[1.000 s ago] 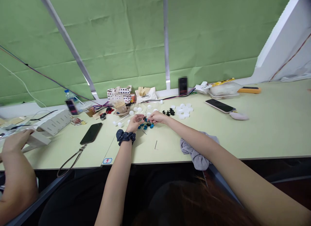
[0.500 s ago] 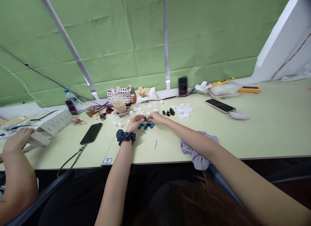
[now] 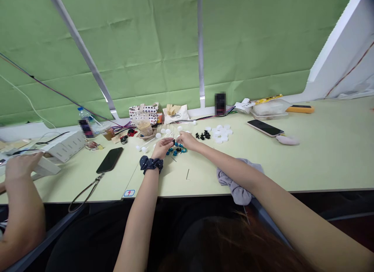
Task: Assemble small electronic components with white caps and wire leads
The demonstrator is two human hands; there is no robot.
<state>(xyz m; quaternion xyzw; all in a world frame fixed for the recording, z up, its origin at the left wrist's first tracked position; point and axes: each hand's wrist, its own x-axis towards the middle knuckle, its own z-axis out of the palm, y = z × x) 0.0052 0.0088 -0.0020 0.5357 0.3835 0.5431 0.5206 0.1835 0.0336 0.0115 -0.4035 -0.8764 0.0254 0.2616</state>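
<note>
Green backdrop, pale tabletop point(image 3: 321, 159). Left hand point(image 3: 163, 147) and right hand point(image 3: 186, 139) meet just left of white caps point(image 3: 220, 132), both pinching small blue piece point(image 3: 175, 142). Likely fitting parts together; next move needs steady, fine alignment.

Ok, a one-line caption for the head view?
Left hand and right hand meet over small blue parts on a cluttered table.

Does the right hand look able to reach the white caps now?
Probably yes. The white caps lie uncovered on the table close beside the right hand; only a few small black parts lie between them, low on the surface.
</note>
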